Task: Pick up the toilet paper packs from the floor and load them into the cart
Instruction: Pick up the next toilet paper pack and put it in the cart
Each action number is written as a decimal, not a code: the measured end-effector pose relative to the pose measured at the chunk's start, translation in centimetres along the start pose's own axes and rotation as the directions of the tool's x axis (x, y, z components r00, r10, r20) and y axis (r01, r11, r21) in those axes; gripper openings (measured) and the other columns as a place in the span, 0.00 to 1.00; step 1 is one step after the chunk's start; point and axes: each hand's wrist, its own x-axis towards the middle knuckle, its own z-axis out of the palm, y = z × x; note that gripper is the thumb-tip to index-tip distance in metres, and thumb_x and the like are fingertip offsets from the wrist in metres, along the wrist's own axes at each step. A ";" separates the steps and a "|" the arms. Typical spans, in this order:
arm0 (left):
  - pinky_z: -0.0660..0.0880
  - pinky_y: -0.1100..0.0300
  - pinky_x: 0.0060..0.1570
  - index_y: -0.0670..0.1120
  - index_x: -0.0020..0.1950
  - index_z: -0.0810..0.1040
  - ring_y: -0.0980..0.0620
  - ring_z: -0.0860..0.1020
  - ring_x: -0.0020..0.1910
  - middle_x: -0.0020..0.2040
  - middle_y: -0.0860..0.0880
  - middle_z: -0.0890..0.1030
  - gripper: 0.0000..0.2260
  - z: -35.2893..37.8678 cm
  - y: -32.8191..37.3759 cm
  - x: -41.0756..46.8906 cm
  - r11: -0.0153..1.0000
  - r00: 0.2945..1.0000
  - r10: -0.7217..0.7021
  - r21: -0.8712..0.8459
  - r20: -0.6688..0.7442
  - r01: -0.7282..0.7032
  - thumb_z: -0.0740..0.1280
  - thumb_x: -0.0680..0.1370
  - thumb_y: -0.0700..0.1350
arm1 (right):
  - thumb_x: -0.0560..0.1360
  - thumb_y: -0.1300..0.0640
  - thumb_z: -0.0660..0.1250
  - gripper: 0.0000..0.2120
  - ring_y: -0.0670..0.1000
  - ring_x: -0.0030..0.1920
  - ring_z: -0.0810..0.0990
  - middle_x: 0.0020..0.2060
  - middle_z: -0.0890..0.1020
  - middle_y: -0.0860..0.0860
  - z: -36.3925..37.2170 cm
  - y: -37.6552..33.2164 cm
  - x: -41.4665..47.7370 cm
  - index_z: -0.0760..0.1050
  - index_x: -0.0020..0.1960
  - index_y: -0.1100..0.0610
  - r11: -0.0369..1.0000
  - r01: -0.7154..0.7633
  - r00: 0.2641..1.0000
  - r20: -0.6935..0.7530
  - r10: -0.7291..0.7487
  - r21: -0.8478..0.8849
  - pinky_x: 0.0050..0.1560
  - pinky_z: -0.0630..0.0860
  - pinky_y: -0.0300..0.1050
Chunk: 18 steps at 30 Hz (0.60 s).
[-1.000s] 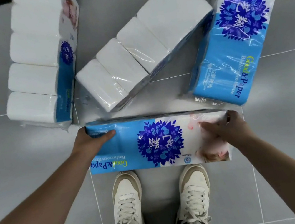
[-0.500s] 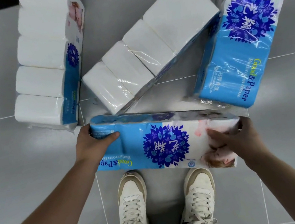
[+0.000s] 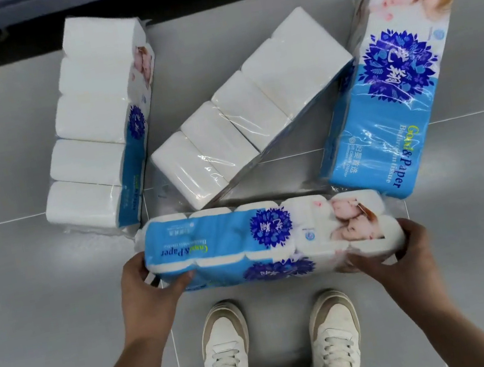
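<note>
The step in hand looks like the pick-up of one pack. The near pack [image 3: 262, 237] is in the lower middle of the frame, just above the shoes [image 3: 225, 343], and it seems tipped up off the floor [image 3: 27, 283]. The left hand [image 3: 146, 289] grips its blue end, with the thumb curled onto the near side. The right hand [image 3: 403, 255] grips the other end, the one with the pink picture, with its fingers wrapped round it. Three more packs lie on the floor: the left pack [image 3: 97, 127] in the upper left, the middle pack [image 3: 247, 108] slanting across the center, and the right pack [image 3: 381, 102] in the upper right. The low corner of the middle pack is just beside the far edge of the near pack. So I think the next move should go straight up and toward the body, not forward. There is bare floor at the lower left and lower right for turning. The cart is not in the picture, so I cannot tell which way to carry the pack. A dark strip [image 3: 15, 25] runs along the top edge.
</note>
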 end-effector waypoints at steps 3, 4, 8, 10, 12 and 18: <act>0.77 0.56 0.59 0.47 0.66 0.72 0.63 0.79 0.55 0.63 0.49 0.78 0.35 0.1 -0.3 -1.0 0.999 0.999 0.047 -0.001 -0.012 -0.047 0.84 0.65 0.38 | 0.60 0.55 0.86 0.39 0.43 0.52 0.79 0.54 0.78 0.44 0.2 0.3 -0.2 0.66 0.61 0.43 1.000 0.011 1.000 -0.002 -0.011 -0.020 0.52 0.75 0.45; 0.77 0.54 0.60 0.47 0.66 0.72 0.59 0.79 0.55 0.64 0.49 0.77 0.35 0.1 -0.3 -1.0 0.998 0.998 0.064 0.009 -0.014 -0.063 0.84 0.65 0.39 | 0.60 0.55 0.86 0.39 0.45 0.52 0.79 0.54 0.78 0.45 0.2 0.3 -0.1 0.66 0.61 0.43 0.999 0.019 1.000 -0.004 -0.020 -0.034 0.52 0.75 0.47; 0.77 0.46 0.65 0.47 0.70 0.68 0.50 0.77 0.63 0.67 0.47 0.74 0.39 0.1 -0.1 0.0 0.994 0.995 0.101 0.049 0.006 -0.101 0.84 0.65 0.39 | 0.60 0.55 0.86 0.41 0.52 0.55 0.78 0.57 0.77 0.50 0.3 0.2 0.3 0.66 0.65 0.49 0.988 0.078 0.997 -0.012 -0.081 -0.130 0.56 0.76 0.51; 0.76 0.46 0.65 0.45 0.74 0.65 0.45 0.76 0.65 0.69 0.44 0.70 0.45 0.2 0.0 0.2 0.979 0.993 0.122 0.162 0.008 -0.121 0.86 0.62 0.40 | 0.58 0.57 0.87 0.48 0.59 0.60 0.77 0.61 0.76 0.56 0.4 0.5 0.4 0.66 0.72 0.56 0.956 0.141 0.988 -0.023 -0.151 -0.259 0.61 0.76 0.55; 0.75 0.46 0.63 0.43 0.78 0.58 0.40 0.74 0.66 0.72 0.40 0.64 0.54 0.1 0.1 0.2 0.941 0.988 0.156 0.307 -0.010 -0.145 0.86 0.60 0.41 | 0.56 0.58 0.88 0.57 0.65 0.64 0.75 0.66 0.72 0.63 0.7 0.7 0.6 0.60 0.78 0.60 0.897 0.188 0.980 0.012 -0.200 -0.400 0.64 0.74 0.59; 0.72 0.32 0.65 0.55 0.83 0.49 0.30 0.61 0.76 0.80 0.36 0.55 0.66 -0.4 -0.2 0.8 0.627 0.906 0.355 0.661 0.229 -0.413 0.87 0.55 0.53 | 0.52 0.50 0.87 0.68 0.69 0.75 0.65 0.79 0.58 0.63 1.2 0.3 0.6 0.51 0.82 0.50 0.622 0.387 0.919 0.228 -0.321 -0.681 0.70 0.69 0.65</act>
